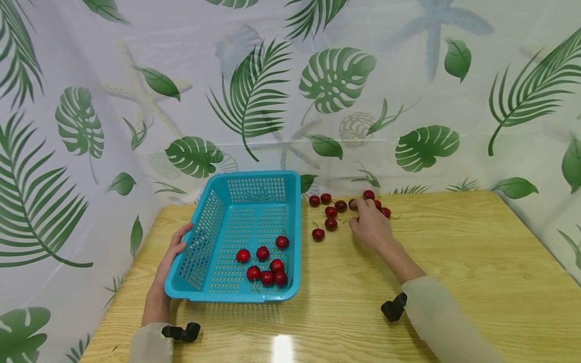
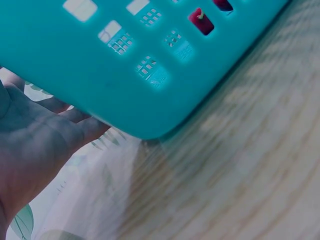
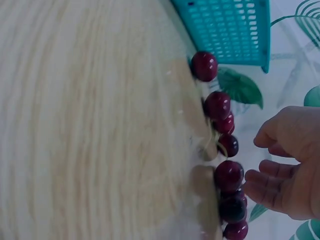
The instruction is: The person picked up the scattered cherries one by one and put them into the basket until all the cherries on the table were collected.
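We've the left hand [image 1: 169, 259] resting, unclenched, at the blue basket's [image 1: 296, 212] nine o'clock, red cherries [image 1: 267, 278] inside towards four, our right hand [image 1: 373, 227] relaxed, fingers parted, right by loose cherries [image 1: 331, 224] near three.

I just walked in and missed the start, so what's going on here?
A person's left hand touches the left side of a blue, rectangular plastic basket holding seven round red cherries. Their right hand is among more loose, dark-red cherries to the basket's right, on a yellowish wood-grain table. The right wrist view shows that hand's thumb and fingers apart, with no cherry visible in between.
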Demonstrator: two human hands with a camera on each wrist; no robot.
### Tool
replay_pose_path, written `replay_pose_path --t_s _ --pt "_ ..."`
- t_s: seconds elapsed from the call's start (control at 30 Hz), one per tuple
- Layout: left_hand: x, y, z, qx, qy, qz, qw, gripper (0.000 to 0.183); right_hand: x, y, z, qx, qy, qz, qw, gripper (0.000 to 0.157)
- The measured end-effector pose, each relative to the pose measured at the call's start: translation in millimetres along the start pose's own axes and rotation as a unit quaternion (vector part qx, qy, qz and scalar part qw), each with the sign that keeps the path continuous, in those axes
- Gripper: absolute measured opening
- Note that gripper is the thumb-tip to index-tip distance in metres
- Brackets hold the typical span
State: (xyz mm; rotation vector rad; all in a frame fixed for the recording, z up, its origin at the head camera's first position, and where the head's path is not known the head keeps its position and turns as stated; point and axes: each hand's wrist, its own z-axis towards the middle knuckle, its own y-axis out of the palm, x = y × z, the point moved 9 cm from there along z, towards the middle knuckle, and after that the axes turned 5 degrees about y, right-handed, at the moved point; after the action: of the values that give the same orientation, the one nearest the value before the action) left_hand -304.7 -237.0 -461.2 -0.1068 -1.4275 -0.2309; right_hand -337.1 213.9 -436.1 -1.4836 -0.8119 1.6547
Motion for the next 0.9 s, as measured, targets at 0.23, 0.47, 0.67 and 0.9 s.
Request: replay_pose_path --t_s 0.23,0.47,0.67,0.9 --pt "-0.8 3.1 -1.5 0.003 -0.022 -0.015 0.9996 0.049 23.6 21.0 5.7 -0.047 0.033 -0.032 0.998 0.058" --pt "-2.0 2.9 -0.7 0.002 -0.036 -0.015 0.9992 0.050 27.8 27.9 7.8 -0.041 0.016 -0.054 0.998 0.040" --pt "0.3 2.5 0.5 0.011 -0.029 -0.013 0.9994 0.048 26.5 25.7 5.3 -0.031 0.005 -0.058 0.998 0.035" --pt "0.4 3.4 -0.9 0.010 -0.017 -0.018 0.9996 0.048 25.9 27.6 1.9 -0.027 -0.011 -0.088 0.996 0.022"
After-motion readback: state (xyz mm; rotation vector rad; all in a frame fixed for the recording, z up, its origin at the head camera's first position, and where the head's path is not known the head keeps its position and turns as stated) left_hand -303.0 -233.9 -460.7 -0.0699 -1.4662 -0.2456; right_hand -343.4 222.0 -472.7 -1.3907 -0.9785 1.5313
